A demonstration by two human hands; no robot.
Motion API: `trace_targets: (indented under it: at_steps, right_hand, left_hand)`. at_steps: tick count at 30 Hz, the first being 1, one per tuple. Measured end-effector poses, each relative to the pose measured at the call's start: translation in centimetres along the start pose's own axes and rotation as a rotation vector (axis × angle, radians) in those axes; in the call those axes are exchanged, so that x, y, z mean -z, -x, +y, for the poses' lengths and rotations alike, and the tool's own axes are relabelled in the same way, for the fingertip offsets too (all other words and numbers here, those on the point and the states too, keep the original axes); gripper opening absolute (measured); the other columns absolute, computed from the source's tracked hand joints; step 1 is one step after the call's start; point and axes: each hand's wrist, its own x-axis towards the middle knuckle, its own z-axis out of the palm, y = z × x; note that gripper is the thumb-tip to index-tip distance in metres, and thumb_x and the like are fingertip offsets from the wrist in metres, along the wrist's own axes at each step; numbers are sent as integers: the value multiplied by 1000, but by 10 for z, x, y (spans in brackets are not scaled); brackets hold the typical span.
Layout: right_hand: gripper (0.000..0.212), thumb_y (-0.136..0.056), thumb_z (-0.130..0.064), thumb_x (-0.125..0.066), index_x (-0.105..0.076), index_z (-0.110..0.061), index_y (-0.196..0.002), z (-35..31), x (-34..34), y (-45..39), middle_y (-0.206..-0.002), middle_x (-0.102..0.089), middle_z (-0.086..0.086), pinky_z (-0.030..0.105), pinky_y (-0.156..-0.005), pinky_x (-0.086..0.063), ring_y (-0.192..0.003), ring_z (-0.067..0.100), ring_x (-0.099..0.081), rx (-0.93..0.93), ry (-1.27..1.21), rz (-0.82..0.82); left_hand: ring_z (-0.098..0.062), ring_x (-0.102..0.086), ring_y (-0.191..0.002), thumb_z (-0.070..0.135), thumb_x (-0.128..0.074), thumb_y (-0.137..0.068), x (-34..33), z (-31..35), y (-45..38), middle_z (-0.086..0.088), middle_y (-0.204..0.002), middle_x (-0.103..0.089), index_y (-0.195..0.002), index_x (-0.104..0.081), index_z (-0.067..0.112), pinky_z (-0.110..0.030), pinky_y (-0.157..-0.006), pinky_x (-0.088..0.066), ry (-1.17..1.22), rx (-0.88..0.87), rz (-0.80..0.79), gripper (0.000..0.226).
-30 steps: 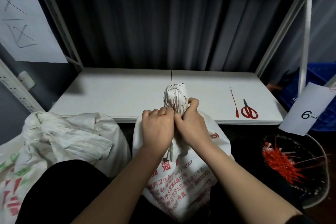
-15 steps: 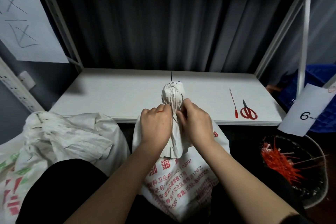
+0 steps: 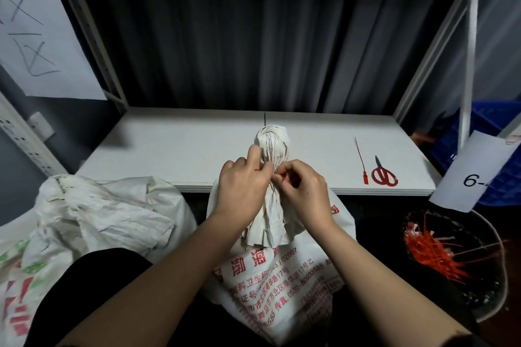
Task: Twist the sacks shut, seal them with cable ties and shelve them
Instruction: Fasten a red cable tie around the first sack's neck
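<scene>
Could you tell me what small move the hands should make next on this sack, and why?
Probably feed the tie's free end through its head and pull snug. The red cable tie already lies around the twisted neck of the sack, with the left hand and right hand each pinching an end, and no closed loop shows.

woven plastic sack (image 3: 282, 284), matt white shelf (image 3: 180, 146)

Paper sign (image 3: 476, 172) reads "6-" — sack (image 3: 282, 276) print shows "02007".
</scene>
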Motion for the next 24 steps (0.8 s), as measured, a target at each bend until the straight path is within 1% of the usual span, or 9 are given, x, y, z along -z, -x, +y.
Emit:
trace_targets:
  at_steps: [3, 6, 7, 8, 10, 12, 16, 20, 24]
  right_hand:
    - [8, -79, -18, -74, -67, -18, -80, -1, 0, 0, -78, -65, -10, 24, -70, -48, -73, 7, -58, 23, -27, 22]
    - [7, -78, -18, -73, -67, -17, -80, -2, -1, -1, -78, -65, -9, 24, -70, -47, -75, 7, -58, 35, -17, -24]
    - [7, -78, -20, -72, -66, -17, -80, -3, -1, 0, -78, -64, -9, 23, -70, -47, -75, 6, -57, 47, -3, -45]
    - [7, -77, -20, -71, -66, -16, -81, -4, -2, 0, -79, -64, -9, 22, -70, -46, -75, 5, -56, 60, 6, -60]
    - [7, -77, -16, -72, -66, -16, -81, -5, -3, 1, -77, -62, -9, 21, -69, -45, -74, 5, -55, 66, 6, -70]
    - [9, -76, -16, -72, -65, -17, -82, -7, -4, 1, -73, -58, -9, 21, -67, -43, -70, 7, -53, 59, 9, -71]
    - [8, -74, -25, -60, -60, -18, -79, -10, -11, 2, -69, -51, -9, 21, -61, -38, -68, 9, -47, 36, 42, 0]
    - [8, -78, -9, -61, -62, -13, -85, -11, -18, 5, -81, -60, -3, 33, -67, -41, -75, 16, -54, -40, 98, 34]
    - [8, -82, -11, -55, -60, -13, -87, -14, -19, 6, -84, -61, 1, 36, -62, -39, -75, 22, -57, -5, 164, 72]
  left_hand:
    - [-21, -52, -42, 6, -80, -53, 4, -5, -3, -9, -79, -58, -68, -60, 14, -26, -47, -36, -58, -120, 21, 27]
    - [-17, -51, -34, 11, -82, -48, 6, -8, -6, -1, -59, -58, -65, -58, 18, -20, -43, -32, -109, -173, -68, 30]
    - [-16, -56, -38, 14, -82, -54, 9, -7, -6, 2, -57, -59, -70, -60, 18, -20, -45, -32, -116, -167, -96, 28]
    - [-17, -64, -51, 17, -76, -67, 12, -6, -5, 2, -65, -64, -82, -60, 17, -22, -48, -34, -123, -149, -151, 22]
    - [-22, -69, -84, 13, -47, -92, 13, -2, -5, -1, -94, -68, -110, -50, 14, -27, -59, -35, -138, -77, -311, 18]
    - [-25, -67, -96, 11, -35, -96, 15, 3, -6, -3, -107, -65, -118, -44, 12, -29, -63, -35, -88, -6, -320, 23]
    - [-25, -66, -101, 10, -31, -97, 23, 17, -8, -6, -116, -61, -122, -45, 10, -28, -65, -34, -91, 64, -362, 29]
    - [-15, -68, -93, 9, -34, -95, 26, 31, -12, -2, -113, -60, -118, -54, 15, -24, -58, -33, -165, 95, -308, 31]
    - [-18, -66, -92, 4, -35, -95, 36, 36, -19, -7, -119, -55, -117, -56, 12, -24, -46, -19, -113, 97, -348, 32]
